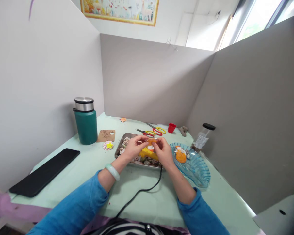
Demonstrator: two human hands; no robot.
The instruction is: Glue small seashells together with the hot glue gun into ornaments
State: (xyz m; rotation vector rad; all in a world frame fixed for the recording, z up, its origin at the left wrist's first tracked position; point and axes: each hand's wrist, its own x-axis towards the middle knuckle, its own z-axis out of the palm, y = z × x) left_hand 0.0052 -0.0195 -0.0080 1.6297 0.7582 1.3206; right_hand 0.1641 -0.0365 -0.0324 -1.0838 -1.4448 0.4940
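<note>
The fingers of the left hand and the right hand are gripping a small orange piece over the rectangular grey metal tray, probably needing light, even pressure.

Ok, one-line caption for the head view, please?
Both hands hold an orange piece above a tray, a yellow tool below and a blue plate to the right.

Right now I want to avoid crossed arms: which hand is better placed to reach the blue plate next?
Likely the right hand: it is nearer the blue plate than the left hand. Both hold the orange piece, though.
</note>
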